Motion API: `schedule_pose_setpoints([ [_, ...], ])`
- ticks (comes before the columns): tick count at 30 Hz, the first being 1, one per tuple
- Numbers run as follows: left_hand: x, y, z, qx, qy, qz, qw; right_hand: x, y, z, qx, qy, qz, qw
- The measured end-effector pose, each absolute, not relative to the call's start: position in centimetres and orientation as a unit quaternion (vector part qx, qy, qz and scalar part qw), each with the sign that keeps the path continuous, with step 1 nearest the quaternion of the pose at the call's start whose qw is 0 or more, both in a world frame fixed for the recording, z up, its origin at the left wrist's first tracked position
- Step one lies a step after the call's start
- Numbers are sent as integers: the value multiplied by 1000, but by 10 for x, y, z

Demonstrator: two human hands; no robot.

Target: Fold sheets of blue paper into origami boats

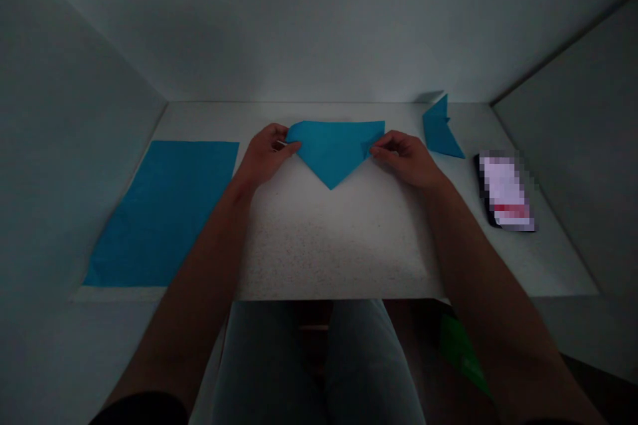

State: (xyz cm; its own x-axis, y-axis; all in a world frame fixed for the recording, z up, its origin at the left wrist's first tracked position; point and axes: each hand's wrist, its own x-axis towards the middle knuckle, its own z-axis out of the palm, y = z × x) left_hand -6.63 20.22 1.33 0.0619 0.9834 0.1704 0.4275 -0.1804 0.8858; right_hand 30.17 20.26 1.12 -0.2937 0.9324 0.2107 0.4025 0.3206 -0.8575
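A blue sheet of paper folded into a downward-pointing triangle (335, 149) lies on the white speckled table (329, 246). My left hand (266, 154) pinches its left corner with fingers closed. At the right corner, my right hand (406, 158) pinches the paper with curled fingers. Both forearms reach in from the near edge.
A stack of flat blue paper (164, 209) lies at the left of the table. A folded blue paper shape (439, 129) stands at the back right. A phone (506, 191) lies at the right. White walls close in the table at the left, back and right.
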Motion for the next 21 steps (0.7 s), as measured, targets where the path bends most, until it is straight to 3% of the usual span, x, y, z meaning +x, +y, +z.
schedule_pose_setpoints([
  [8, -63, 194, 26, 682, 508, 374, 369, 299, 205, 8, -438, -700, 383, 415],
  [21, -62, 201, 17, 665, 470, 447, 371, 309, 212, 4, -464, -701, 341, 421],
])
